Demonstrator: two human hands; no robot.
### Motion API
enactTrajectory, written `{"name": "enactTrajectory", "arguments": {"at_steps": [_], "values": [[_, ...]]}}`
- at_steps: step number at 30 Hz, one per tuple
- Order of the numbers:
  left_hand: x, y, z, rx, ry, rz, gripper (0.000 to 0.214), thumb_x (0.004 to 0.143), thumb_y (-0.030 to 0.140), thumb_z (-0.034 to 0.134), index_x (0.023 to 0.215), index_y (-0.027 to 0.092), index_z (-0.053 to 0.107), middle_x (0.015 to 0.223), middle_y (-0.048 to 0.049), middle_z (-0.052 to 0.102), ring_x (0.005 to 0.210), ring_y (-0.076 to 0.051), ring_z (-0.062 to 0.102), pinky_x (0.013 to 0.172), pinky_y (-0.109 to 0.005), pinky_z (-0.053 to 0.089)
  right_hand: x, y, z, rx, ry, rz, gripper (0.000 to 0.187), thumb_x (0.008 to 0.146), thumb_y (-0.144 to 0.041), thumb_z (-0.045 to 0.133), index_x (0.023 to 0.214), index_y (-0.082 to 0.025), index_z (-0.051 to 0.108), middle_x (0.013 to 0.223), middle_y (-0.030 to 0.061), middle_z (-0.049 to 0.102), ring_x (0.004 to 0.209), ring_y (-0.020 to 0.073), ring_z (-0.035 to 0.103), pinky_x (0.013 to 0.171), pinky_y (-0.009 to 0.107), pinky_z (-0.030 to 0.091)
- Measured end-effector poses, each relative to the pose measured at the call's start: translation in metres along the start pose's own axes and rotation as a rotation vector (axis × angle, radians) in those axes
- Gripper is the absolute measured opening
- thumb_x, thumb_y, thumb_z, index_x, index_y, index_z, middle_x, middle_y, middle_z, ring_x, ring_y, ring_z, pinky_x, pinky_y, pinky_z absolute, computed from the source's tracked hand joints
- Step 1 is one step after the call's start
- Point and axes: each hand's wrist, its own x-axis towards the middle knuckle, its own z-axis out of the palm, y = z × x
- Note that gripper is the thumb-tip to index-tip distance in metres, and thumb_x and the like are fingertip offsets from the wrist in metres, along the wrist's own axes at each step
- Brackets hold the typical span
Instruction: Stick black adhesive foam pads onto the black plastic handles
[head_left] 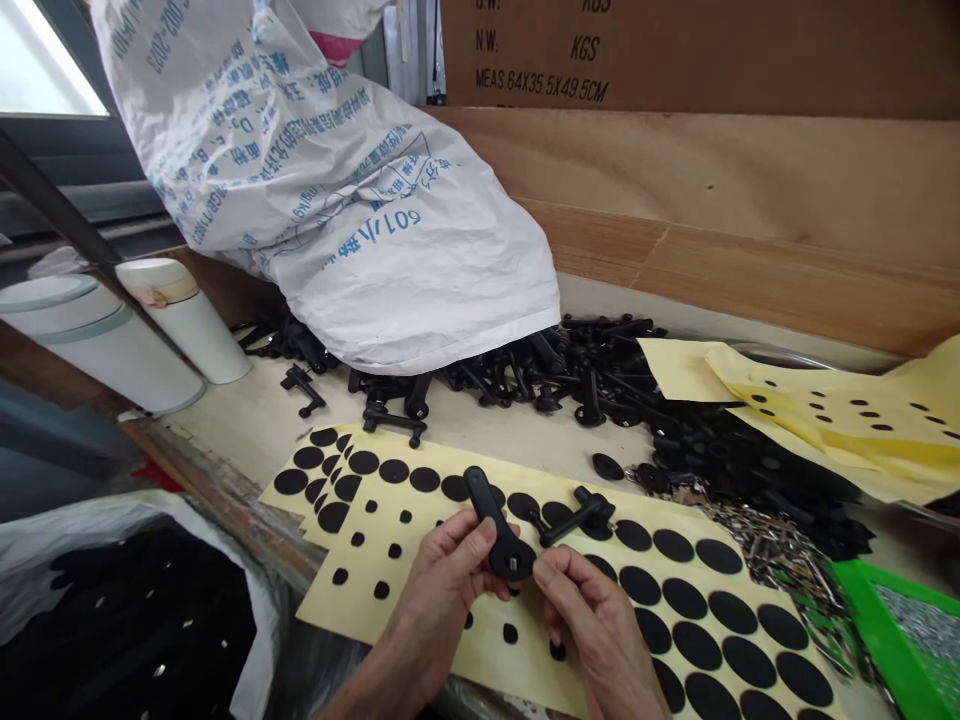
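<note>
A black plastic crank handle [487, 505] is gripped by my left hand [446, 575], its narrow end pointing up and away. Its round end faces me, with a small metal piece at the centre. At the rim of that round end, my right hand [596, 620] has thumb and fingers pinched together; whatever is between them is hidden. Beneath both hands lies a yellow backing sheet [322, 605] with small black rounded-square stickers, over another yellow sheet with rows of black round stickers [684, 598]. Another black crank handle [577, 517] rests on the sheets just beyond my hands.
Behind, a white woven sack [420, 260] lies over a heap of black handles [592, 390]. Metal parts [772, 545] and a green tray [870, 610] sit right, below more yellow sheets [847, 400]. Left are two white cups [195, 320] and a bag of black parts [259, 600].
</note>
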Motion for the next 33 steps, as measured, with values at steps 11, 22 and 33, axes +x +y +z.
{"name": "enactTrajectory", "arguments": {"at_steps": [11,22,33], "values": [[0.0003,0.0008,0.0006,-0.002,0.006,-0.002,0.019,0.083,0.033,0.065,0.082,0.013,0.065,0.072,-0.0047,0.063,0.059,-0.011,0.054,0.056,-0.023,0.043,-0.0006,-0.0013,0.0014,0.023,0.014,0.017,0.036,0.075,-0.051,0.066,0.064,-0.018,0.059,0.051,-0.0048,0.04,0.05,0.0102,0.03,0.047,0.023,0.024],[-0.0016,0.0004,0.0008,-0.01,0.012,-0.008,0.018,0.084,0.031,0.065,0.082,0.014,0.065,0.074,-0.0041,0.063,0.062,-0.011,0.054,0.056,-0.023,0.043,-0.0018,-0.003,0.0026,0.023,0.017,0.022,0.036,0.074,-0.051,0.067,0.063,-0.017,0.059,0.051,-0.0048,0.041,0.049,0.0093,0.03,0.045,0.022,0.023],[-0.001,0.0029,0.0026,-0.017,0.024,-0.018,0.019,0.08,0.033,0.068,0.08,0.015,0.066,0.073,-0.0031,0.062,0.062,-0.011,0.054,0.057,-0.023,0.042,-0.0038,-0.008,0.0058,-0.037,0.041,-0.004,0.036,0.074,-0.053,0.065,0.064,-0.019,0.06,0.05,-0.0048,0.041,0.049,0.0106,0.03,0.047,0.024,0.023]]}}
